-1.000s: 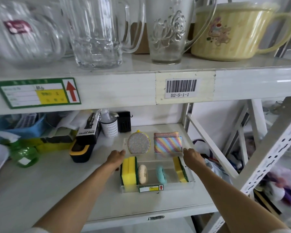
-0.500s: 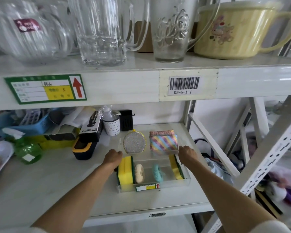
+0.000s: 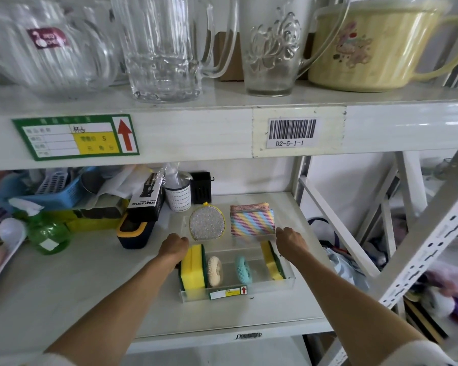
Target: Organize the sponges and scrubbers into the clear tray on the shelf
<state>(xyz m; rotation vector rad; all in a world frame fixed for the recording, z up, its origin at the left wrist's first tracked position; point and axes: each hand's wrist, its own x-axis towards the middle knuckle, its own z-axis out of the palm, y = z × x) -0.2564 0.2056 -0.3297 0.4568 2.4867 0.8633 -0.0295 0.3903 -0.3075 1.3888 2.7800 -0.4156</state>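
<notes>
A clear tray (image 3: 288, 282) sits on the lower shelf. Its front part holds a yellow-green sponge (image 3: 193, 268) at the left, a beige round scrubber (image 3: 215, 270), a teal round scrubber (image 3: 243, 269) and another yellow-green sponge (image 3: 271, 262) at the right. Behind them lie a silver round scrubber (image 3: 206, 225) and rainbow-striped cloths (image 3: 252, 220). My left hand (image 3: 173, 247) grips the tray's left wall. My right hand (image 3: 291, 243) grips its right wall.
To the left stand a black-and-yellow box (image 3: 134, 232), a spray-bottle carton (image 3: 147, 198), a white cup (image 3: 179, 196), a green spray bottle (image 3: 46, 233) and a blue basket (image 3: 56, 187). Glass jugs and a yellow mug (image 3: 376, 46) fill the upper shelf. Shelf braces (image 3: 336, 225) run at the right.
The tray and both hands sit slightly further back on the shelf than a second ago. Both hands have stayed on the tray's sides.
</notes>
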